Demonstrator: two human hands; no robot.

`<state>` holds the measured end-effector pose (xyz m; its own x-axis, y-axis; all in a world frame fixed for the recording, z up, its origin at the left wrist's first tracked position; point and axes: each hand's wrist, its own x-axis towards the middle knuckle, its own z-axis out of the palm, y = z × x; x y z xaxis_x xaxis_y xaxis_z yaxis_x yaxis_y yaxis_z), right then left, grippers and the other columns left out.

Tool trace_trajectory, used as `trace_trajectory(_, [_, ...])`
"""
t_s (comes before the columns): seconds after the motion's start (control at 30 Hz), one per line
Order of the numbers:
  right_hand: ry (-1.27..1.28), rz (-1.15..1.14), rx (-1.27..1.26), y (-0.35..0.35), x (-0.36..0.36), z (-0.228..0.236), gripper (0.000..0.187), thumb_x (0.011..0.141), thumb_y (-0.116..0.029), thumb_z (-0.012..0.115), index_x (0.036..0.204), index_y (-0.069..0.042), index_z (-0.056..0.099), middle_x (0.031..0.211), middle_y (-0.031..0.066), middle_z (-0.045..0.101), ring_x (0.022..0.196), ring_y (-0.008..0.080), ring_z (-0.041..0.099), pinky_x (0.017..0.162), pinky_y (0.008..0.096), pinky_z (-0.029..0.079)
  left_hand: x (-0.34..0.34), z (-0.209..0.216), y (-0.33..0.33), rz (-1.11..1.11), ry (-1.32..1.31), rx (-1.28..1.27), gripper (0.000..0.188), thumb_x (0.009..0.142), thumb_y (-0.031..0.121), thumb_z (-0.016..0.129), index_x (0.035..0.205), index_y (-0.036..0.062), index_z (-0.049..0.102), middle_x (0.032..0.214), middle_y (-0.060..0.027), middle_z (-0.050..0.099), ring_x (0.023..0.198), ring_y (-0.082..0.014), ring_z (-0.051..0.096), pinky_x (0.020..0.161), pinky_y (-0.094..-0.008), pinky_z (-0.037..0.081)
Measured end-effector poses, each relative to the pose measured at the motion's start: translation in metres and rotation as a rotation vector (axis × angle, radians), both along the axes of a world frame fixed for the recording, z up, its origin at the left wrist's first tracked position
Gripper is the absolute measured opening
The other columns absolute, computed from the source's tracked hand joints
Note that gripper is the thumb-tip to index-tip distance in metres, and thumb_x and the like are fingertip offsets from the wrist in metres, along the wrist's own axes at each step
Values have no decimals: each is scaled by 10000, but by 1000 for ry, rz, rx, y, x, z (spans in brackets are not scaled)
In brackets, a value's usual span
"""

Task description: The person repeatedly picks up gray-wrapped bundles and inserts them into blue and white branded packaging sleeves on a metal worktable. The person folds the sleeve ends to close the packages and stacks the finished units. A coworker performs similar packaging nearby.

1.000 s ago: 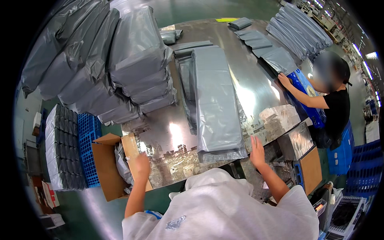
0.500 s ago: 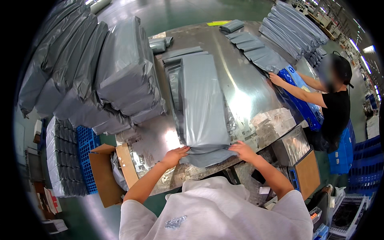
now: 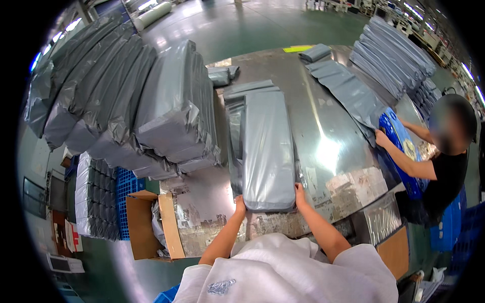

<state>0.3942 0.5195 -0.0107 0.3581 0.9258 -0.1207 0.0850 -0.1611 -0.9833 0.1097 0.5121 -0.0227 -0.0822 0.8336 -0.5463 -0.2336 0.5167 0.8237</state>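
Observation:
A long grey plastic-wrapped package (image 3: 269,151) lies lengthwise in front of me on the metal table (image 3: 202,194), its near end smooth and rounded. My left hand (image 3: 240,205) is closed at its near left corner, with the fingertips partly hidden by the edge. At the near right corner my right hand (image 3: 300,197) grips the opposite side in the same way. Under and beyond the package, more grey plastic film (image 3: 235,121) sticks out along its left side and far end.
Tall stacks of grey wrapped packages (image 3: 172,101) stand on the left, above an open cardboard box (image 3: 141,222). To the right, a co-worker (image 3: 444,171) handles a blue package (image 3: 399,141) beside a strip of grey bags (image 3: 348,88). Another grey stack (image 3: 394,55) rises at the far right.
The loose grey flap at the package's near end is now tucked out of sight. My hands have drawn closer together, onto its near corners. The whole view has shifted.

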Motion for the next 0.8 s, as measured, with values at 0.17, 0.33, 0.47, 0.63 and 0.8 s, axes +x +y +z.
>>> trace_trajectory(0.17, [923,63,-387,2,17,34,624,806,-446,549,1269,-65,375,1238,105,445,1126,245,424,930,362,360,38,114,0,-66,-401,-115,737,816,586,438,1345,93,293,1338,-61,379,1233,-224,343,1007,-382,282])
trace_trajectory(0.33, [798,407,-468,6,34,153,678,751,-408,608,1257,-18,383,1204,136,483,1088,273,475,908,416,394,27,195,7,-260,-122,-35,694,810,467,529,1324,65,292,1229,-61,455,1142,-187,421,957,-330,332])
trace_trajectory(0.47, [913,362,-395,10,32,200,536,724,-291,619,1163,-34,452,1127,135,516,1003,270,520,864,400,425,28,232,18,-307,-128,51,688,792,414,552,1304,35,291,1203,-86,449,1084,-175,445,915,-297,357])
trace_trajectory(0.63, [847,329,-127,-22,6,241,589,711,-257,596,1207,-9,400,1119,140,516,992,264,529,846,389,442,14,297,-14,-300,-66,320,729,782,424,550,1307,-9,287,1256,-112,409,1160,-189,370,979,-299,276])
trace_trajectory(0.8, [847,591,129,-10,-26,305,683,731,-206,564,1315,-14,266,1215,146,448,1103,249,466,891,375,412,-23,363,-44,-180,85,570,786,771,468,543,1327,-10,257,1287,-130,377,1193,-206,339,1001,-322,242])
